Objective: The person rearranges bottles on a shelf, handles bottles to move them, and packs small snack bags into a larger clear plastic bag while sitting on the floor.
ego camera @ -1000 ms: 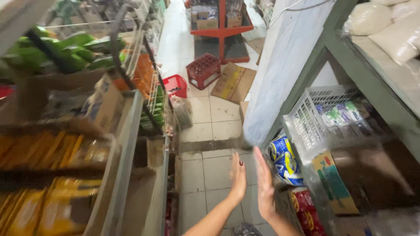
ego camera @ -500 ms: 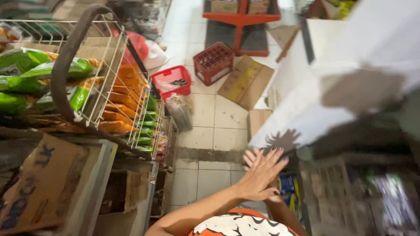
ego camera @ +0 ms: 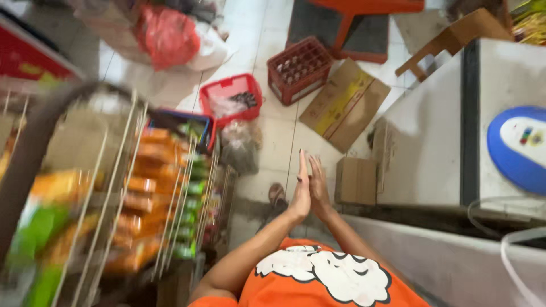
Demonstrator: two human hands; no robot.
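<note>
1. Since half a second ago the view has tipped further down. The orange shirt [ego camera: 318, 281] with its white print now fills the lower middle. The hands, which were splayed with spread fingers, have come together palm to palm. The wire rack has slid to the left edge.
2. The white tiled floor [ego camera: 267, 125] runs up the middle of the aisle.
3. A white chest-like counter [ego camera: 432, 131] stands on the right, with a round blue-and-white object [ego camera: 520, 148] on its top.
4. The wire rack [ego camera: 119, 199] on the left holds blurred orange and green packets.
5. A flattened brown cardboard box [ego camera: 344, 105] lies on the floor beside the counter. A smaller brown box [ego camera: 355, 181] sits just below it, against the counter's foot.
6. A red bottle crate [ego camera: 300, 69] stands on the floor, left of the flat cardboard.
7. A red basket [ego camera: 230, 98] lies nearer the rack, with a red plastic bag [ego camera: 168, 34] further up the aisle.
8. The left hand [ego camera: 301, 190] and right hand [ego camera: 318, 187] are pressed flat against each other, upright, above the floor between the rack and the small box. The fingers of both are straight and together, pointing up the aisle, and they hold nothing.
9. A sandalled foot [ego camera: 277, 196] shows on the floor just left of the left wrist.
</note>
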